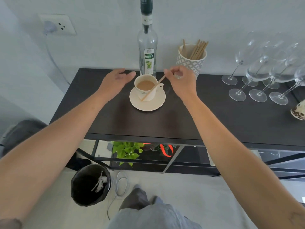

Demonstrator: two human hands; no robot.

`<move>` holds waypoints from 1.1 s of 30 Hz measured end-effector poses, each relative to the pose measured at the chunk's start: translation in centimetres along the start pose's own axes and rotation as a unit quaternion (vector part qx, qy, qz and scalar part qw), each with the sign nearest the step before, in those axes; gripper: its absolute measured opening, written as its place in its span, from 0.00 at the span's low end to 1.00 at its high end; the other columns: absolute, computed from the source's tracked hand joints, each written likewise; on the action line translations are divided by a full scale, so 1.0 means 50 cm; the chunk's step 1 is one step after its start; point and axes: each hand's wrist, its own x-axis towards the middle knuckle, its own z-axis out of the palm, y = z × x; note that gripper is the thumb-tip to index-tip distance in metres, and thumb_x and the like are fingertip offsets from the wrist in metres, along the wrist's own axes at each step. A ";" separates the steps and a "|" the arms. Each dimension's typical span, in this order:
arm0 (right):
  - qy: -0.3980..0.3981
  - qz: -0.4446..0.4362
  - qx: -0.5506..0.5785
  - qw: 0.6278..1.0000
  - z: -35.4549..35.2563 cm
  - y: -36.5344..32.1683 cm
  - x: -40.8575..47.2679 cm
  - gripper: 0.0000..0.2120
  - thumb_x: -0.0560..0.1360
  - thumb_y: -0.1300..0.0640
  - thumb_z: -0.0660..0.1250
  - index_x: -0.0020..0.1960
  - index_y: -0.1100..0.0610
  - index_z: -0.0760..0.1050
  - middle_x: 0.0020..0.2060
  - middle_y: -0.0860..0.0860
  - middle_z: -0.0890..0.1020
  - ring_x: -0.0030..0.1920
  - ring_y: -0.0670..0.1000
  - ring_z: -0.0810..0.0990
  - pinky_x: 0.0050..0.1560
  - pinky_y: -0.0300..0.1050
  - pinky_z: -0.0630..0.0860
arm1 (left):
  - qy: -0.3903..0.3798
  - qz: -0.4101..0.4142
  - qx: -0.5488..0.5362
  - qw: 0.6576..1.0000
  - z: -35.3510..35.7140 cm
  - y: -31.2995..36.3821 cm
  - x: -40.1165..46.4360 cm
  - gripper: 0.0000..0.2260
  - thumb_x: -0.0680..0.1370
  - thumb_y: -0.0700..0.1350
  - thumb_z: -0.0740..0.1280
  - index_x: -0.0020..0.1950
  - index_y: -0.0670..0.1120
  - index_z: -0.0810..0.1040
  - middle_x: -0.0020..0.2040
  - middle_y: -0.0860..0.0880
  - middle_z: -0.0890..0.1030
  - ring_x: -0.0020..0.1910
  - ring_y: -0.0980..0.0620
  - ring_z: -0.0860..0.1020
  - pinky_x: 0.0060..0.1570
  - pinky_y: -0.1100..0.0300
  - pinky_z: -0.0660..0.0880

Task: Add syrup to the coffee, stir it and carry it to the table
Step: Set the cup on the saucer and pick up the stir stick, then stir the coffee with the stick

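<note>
A cream cup of milky coffee [145,85] stands on a cream saucer [147,104] on the dark shelf top [165,123]. Right behind it stands the clear syrup bottle [147,47] with a green label and a dark pump top. My right hand [182,80] pinches the upper end of a thin wooden stir stick [152,88]. The stick slants down across the front of the cup, its lower tip near the saucer. My left hand [115,80] hovers just left of the cup, fingers apart and holding nothing.
A patterned holder [191,61] with several wooden sticks stands behind my right hand. Several wine glasses [264,76] crowd the right side. A black bin [90,184] and a cable lie on the floor; a green plant [127,150] sits on the lower shelf.
</note>
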 end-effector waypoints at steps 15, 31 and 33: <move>0.104 -0.065 0.079 0.989 0.050 -0.099 0.103 0.08 0.78 0.52 0.73 0.41 0.50 0.77 0.28 0.41 0.84 0.36 0.46 0.86 0.52 0.55 0.84 | -0.094 0.065 0.046 0.992 0.031 -0.085 0.051 0.56 0.50 0.71 0.79 0.74 0.51 0.69 0.67 0.58 0.77 0.67 0.62 0.73 0.71 0.57 0.66; -0.021 -0.214 -0.067 0.974 0.096 -0.086 0.075 0.09 0.79 0.54 0.73 0.49 0.61 0.81 0.35 0.45 0.83 0.34 0.40 0.79 0.43 0.35 0.77 | -0.043 0.070 0.029 0.996 0.111 -0.104 0.041 0.38 0.59 0.55 0.83 0.67 0.53 0.74 0.60 0.57 0.79 0.58 0.56 0.75 0.59 0.56 0.73; -0.026 -0.223 -0.080 0.971 0.099 -0.081 0.075 0.09 0.78 0.54 0.74 0.48 0.61 0.81 0.35 0.46 0.83 0.35 0.42 0.80 0.43 0.36 0.78 | -0.039 0.072 0.032 0.996 0.111 -0.105 0.041 0.36 0.61 0.54 0.83 0.67 0.52 0.74 0.59 0.57 0.79 0.58 0.56 0.76 0.59 0.55 0.74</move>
